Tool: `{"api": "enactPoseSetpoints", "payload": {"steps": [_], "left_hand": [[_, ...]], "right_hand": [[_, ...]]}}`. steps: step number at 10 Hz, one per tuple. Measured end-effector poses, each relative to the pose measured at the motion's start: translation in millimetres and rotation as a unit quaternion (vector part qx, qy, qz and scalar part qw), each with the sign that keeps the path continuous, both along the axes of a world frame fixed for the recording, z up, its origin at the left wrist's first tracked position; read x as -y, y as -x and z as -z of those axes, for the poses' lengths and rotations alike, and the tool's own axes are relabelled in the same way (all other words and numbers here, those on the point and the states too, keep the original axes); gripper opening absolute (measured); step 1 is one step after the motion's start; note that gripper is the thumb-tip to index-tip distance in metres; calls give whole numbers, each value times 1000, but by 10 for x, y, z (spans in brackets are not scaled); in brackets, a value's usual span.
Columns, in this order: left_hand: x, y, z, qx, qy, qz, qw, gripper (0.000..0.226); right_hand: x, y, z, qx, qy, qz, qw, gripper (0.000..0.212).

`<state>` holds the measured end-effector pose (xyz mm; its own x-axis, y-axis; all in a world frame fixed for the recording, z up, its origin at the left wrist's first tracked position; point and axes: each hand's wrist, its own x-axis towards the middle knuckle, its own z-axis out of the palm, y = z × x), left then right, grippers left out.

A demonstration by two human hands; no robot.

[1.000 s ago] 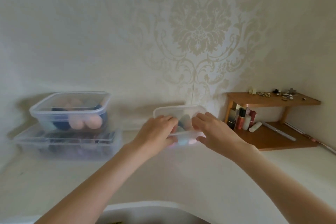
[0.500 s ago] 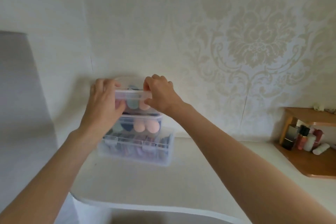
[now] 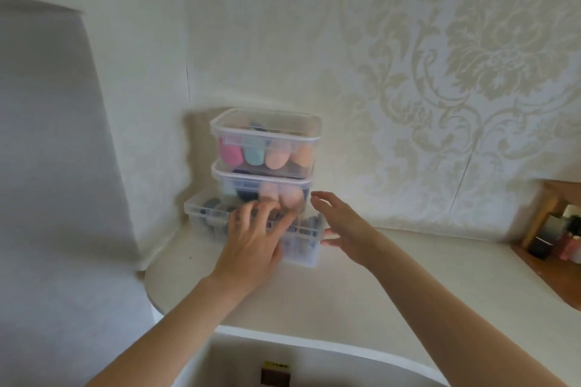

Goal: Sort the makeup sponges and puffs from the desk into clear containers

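**Caller:** What have you got on the head view?

**Me:** I take the stack of clear containers as my landmark. It stands on the white desk (image 3: 361, 286), back against the patterned wall (image 3: 440, 72). Three boxes: the top container (image 3: 265, 130) is lidded and sits squarely on the middle container (image 3: 251, 179), which rests on the wide bottom container (image 3: 301, 245).

**Caller:** And the sponges?

**Me:** Inside. Along the front wall of the top box I see a pink sponge (image 3: 231, 154), a teal sponge (image 3: 254, 152) just right of it, then two peach sponges (image 3: 289, 155). The middle box shows two pale pink sponges (image 3: 281, 196) and something dark blue behind them. The bottom box holds dark rounded pieces, too blurred for me to name.

**Caller:** Hands?

**Me:** My left hand (image 3: 251, 242) is in front of the stack, fingers spread loosely, fingertips at the front rim of the bottom container; I cannot tell whether they press on it. It grips nothing. My right hand (image 3: 349, 226) is just right of the stack, palm open and fingers wide, empty, thumb near the bottom box's right corner, apart from it as far as I can see.

**Caller:** Anything else?

**Me:** A wooden shelf (image 3: 547, 207) well right of the stack, with small bottles (image 3: 562, 239) under it.
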<state>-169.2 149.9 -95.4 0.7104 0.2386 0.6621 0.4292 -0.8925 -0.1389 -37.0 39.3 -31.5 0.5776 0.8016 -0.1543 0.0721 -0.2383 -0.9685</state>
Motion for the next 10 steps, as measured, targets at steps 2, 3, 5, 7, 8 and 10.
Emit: {"api": "enactPoseSetpoints", "payload": {"steps": [2,3,5,7,8,10], "left_hand": [[-428,231,-4,33,-8,-53,998,61],[-515,288,-3,46,5,-48,998,55],[-491,434,-164,227,151,-33,962,47],[-514,419,-483,256,166,-86,948,59],[-470,427,-525,241,171,-102,950,60],[-295,473,-630,339,174,-17,924,45]], "right_hand": [[-565,192,62,105,-11,9,994,34],[-683,243,66,180,72,23,981,35],[-743,551,-67,381,-22,54,923,39],[-876,542,-110,294,-23,46,954,27],[-821,425,-141,234,-7,42,971,33],[-492,175,-289,269,-146,89,948,47]]}}
